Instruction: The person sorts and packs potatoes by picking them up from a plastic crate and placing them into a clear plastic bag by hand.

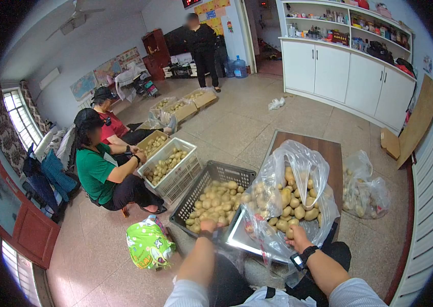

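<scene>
A clear plastic bag (pixel 302 162) full of potatoes (pixel 289 204) stands open on a metal scale plate (pixel 242 233), beside a brown board. My right hand (pixel 299 238) is closed round a potato at the bag's near side. My left hand (pixel 211 225) is at the near edge of a dark grey crate (pixel 178 214) of potatoes; it is smeared, and its fingers cannot be made out. The crate lies directly left of the bag.
A white crate (pixel 178 179) of potatoes stands beyond the grey one, near two seated people. Another person stands at the back. A green bag (pixel 147 244) lies on the floor at left, a second potato bag (pixel 362 192) at right. White cabinets (pixel 329 71) line the back right.
</scene>
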`<state>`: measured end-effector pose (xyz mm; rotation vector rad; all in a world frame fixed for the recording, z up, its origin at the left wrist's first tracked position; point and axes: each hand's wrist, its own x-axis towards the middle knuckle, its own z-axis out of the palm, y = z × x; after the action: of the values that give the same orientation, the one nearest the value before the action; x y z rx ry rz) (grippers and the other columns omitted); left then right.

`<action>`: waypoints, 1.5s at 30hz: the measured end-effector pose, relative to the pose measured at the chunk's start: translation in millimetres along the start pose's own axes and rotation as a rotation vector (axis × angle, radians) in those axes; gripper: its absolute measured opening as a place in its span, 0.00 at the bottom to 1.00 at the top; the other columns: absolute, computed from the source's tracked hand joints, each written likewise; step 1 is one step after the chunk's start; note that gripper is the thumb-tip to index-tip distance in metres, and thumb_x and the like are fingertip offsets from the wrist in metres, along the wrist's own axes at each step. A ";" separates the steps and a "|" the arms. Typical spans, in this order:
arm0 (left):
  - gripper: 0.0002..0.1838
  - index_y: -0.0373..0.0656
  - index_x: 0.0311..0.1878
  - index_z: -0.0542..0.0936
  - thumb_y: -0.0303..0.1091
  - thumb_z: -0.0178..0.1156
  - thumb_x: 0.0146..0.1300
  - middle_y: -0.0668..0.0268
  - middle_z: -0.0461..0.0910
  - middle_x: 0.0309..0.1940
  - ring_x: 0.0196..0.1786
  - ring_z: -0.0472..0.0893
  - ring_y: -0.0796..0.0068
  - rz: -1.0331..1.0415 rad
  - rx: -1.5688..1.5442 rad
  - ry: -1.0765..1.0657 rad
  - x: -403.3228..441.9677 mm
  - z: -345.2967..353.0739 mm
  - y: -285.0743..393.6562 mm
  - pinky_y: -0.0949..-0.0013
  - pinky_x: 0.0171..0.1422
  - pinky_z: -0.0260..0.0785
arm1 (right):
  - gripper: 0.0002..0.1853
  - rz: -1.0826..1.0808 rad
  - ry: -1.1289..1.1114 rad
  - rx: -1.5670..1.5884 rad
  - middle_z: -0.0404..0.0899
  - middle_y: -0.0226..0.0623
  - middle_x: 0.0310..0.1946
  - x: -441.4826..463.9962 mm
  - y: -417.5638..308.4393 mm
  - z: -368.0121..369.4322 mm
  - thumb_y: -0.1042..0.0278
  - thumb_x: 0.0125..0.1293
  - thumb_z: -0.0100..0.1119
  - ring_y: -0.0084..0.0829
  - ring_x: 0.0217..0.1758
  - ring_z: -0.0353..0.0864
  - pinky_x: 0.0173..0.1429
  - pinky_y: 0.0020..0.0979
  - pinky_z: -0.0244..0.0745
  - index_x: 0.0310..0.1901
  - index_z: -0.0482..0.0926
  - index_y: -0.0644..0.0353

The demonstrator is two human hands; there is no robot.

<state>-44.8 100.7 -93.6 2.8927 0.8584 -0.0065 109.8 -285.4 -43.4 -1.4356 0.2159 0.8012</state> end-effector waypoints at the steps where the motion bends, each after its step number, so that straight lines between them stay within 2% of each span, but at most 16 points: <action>1: 0.20 0.41 0.26 0.83 0.51 0.59 0.50 0.53 0.82 0.28 0.32 0.83 0.55 -0.038 -0.023 -0.008 0.6 1.0 -0.5 0.57 0.33 0.74 | 0.17 0.017 -0.015 0.064 0.74 0.40 0.33 2.7 0.1 -1.1 0.57 0.62 0.51 0.35 0.25 0.77 0.21 0.32 0.72 0.46 0.69 0.60; 5: 0.17 0.41 0.27 0.83 0.47 0.59 0.50 0.54 0.82 0.28 0.30 0.82 0.55 0.000 0.000 0.040 -1.1 -3.1 4.7 0.57 0.31 0.74 | 0.16 0.044 -0.136 0.235 0.75 0.40 0.36 -2.0 -4.9 -1.7 0.57 0.64 0.51 0.35 0.26 0.76 0.23 0.33 0.71 0.48 0.68 0.58; 7: 0.23 0.45 0.25 0.84 0.58 0.60 0.49 0.59 0.82 0.26 0.30 0.82 0.59 -0.024 0.068 0.051 7.4 11.0 1.0 0.59 0.32 0.71 | 0.15 0.013 -0.182 0.221 0.75 0.39 0.36 -7.6 -9.5 0.6 0.59 0.64 0.52 0.35 0.27 0.76 0.25 0.33 0.71 0.48 0.68 0.58; 14: 0.21 0.44 0.26 0.83 0.54 0.62 0.49 0.60 0.82 0.25 0.30 0.81 0.58 0.069 0.077 0.151 16.0 27.7 6.4 0.59 0.34 0.72 | 0.14 -0.076 -0.272 0.098 0.75 0.36 0.35 -13.5 -14.2 7.0 0.73 0.59 0.59 0.30 0.29 0.75 0.28 0.30 0.72 0.46 0.69 0.59; 20: 0.19 0.41 0.28 0.80 0.50 0.64 0.50 0.58 0.81 0.27 0.29 0.81 0.58 0.129 -0.068 -0.060 2.5 -17.6 26.1 0.57 0.36 0.72 | 0.17 -0.117 -0.224 0.092 0.74 0.36 0.34 -4.8 -4.9 8.2 0.77 0.57 0.60 0.31 0.30 0.77 0.29 0.31 0.73 0.47 0.67 0.61; 23: 0.14 0.39 0.28 0.78 0.42 0.63 0.54 0.58 0.82 0.30 0.28 0.81 0.60 0.152 -0.842 0.011 -5.0 -21.8 36.2 0.57 0.34 0.71 | 0.20 -0.109 -0.232 0.130 0.73 0.38 0.35 -9.5 -8.1 9.7 0.78 0.56 0.60 0.33 0.30 0.78 0.29 0.31 0.75 0.49 0.65 0.61; 25: 0.11 0.39 0.25 0.75 0.36 0.60 0.57 0.60 0.81 0.30 0.30 0.82 0.65 0.431 0.061 0.133 -13.1 -56.7 53.6 0.60 0.36 0.74 | 0.20 -0.104 -0.251 0.131 0.73 0.38 0.36 -12.8 -13.3 11.4 0.77 0.57 0.59 0.34 0.31 0.78 0.30 0.31 0.75 0.50 0.64 0.61; 26: 0.11 0.39 0.25 0.75 0.36 0.60 0.57 0.60 0.81 0.30 0.30 0.82 0.65 0.431 0.061 0.134 -15.1 -70.1 63.3 0.60 0.36 0.74 | 0.20 -0.099 -0.269 0.133 0.73 0.39 0.37 -15.0 -16.6 12.4 0.76 0.58 0.58 0.34 0.31 0.78 0.30 0.30 0.76 0.50 0.63 0.61; 29: 0.10 0.38 0.34 0.75 0.36 0.57 0.61 0.61 0.79 0.34 0.34 0.81 0.65 0.322 -0.021 -0.221 -10.1 -64.2 73.1 0.62 0.40 0.77 | 0.17 -0.085 -0.265 0.085 0.73 0.40 0.37 -33.0 -35.1 21.0 0.70 0.62 0.58 0.34 0.31 0.79 0.30 0.29 0.76 0.49 0.64 0.61; 30: 0.11 0.38 0.39 0.74 0.37 0.56 0.63 0.60 0.78 0.37 0.36 0.81 0.63 0.332 -0.421 -0.149 1.7 -24.1 60.6 0.60 0.42 0.78 | 0.17 -0.085 -0.265 0.085 0.73 0.40 0.37 -33.5 -37.3 22.2 0.70 0.62 0.58 0.34 0.31 0.79 0.30 0.29 0.76 0.49 0.64 0.61; 32: 0.13 0.39 0.45 0.72 0.39 0.55 0.64 0.59 0.76 0.40 0.37 0.80 0.61 0.333 -0.819 -0.070 6.8 -11.4 60.2 0.58 0.43 0.78 | 0.19 -0.073 -0.306 0.086 0.74 0.43 0.40 -36.0 -42.3 24.8 0.63 0.65 0.57 0.33 0.30 0.80 0.30 0.28 0.77 0.52 0.63 0.61; 35: 0.17 0.39 0.51 0.67 0.39 0.52 0.66 0.58 0.74 0.44 0.37 0.80 0.58 0.537 -0.407 -0.082 13.4 -11.4 68.8 0.57 0.39 0.78 | 0.20 -0.077 -0.256 0.055 0.76 0.44 0.41 -44.3 -49.9 34.6 0.60 0.67 0.55 0.32 0.28 0.80 0.30 0.27 0.77 0.54 0.64 0.62; 38: 0.16 0.40 0.51 0.68 0.38 0.53 0.65 0.59 0.74 0.44 0.36 0.80 0.62 0.497 -0.539 -0.124 3.7 -32.2 93.5 0.61 0.35 0.78 | 0.20 -0.091 -0.329 -0.010 0.77 0.43 0.39 -47.9 -54.8 44.0 0.57 0.68 0.53 0.29 0.27 0.80 0.29 0.26 0.77 0.54 0.67 0.63; 40: 0.16 0.42 0.52 0.69 0.40 0.52 0.66 0.61 0.75 0.44 0.34 0.80 0.66 -0.346 -1.661 -0.573 -16.2 -79.0 123.1 0.68 0.30 0.74 | 0.20 -0.127 -0.366 -0.072 0.78 0.41 0.36 -46.9 -54.9 51.3 0.56 0.68 0.52 0.27 0.26 0.79 0.28 0.25 0.76 0.53 0.68 0.62; 43: 0.17 0.44 0.52 0.70 0.45 0.51 0.67 0.63 0.75 0.44 0.31 0.80 0.69 -0.123 -1.575 -0.715 -10.0 -63.2 119.4 0.72 0.27 0.69 | 0.20 -0.199 -0.415 -0.224 0.78 0.37 0.32 -31.4 -46.5 61.4 0.54 0.69 0.51 0.24 0.24 0.78 0.25 0.23 0.74 0.52 0.69 0.62; 45: 0.19 0.44 0.52 0.71 0.48 0.49 0.68 0.63 0.76 0.42 0.30 0.79 0.71 -0.162 -1.587 -0.762 -15.7 -75.0 128.2 0.72 0.26 0.68 | 0.20 -0.235 -0.425 -0.316 0.78 0.36 0.30 -39.8 -52.6 72.1 0.53 0.69 0.51 0.22 0.23 0.77 0.24 0.22 0.73 0.52 0.69 0.62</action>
<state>9.4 -5.4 -3.5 1.1651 0.4911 -0.2742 89.1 -228.9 33.6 -1.5087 -0.4133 0.9510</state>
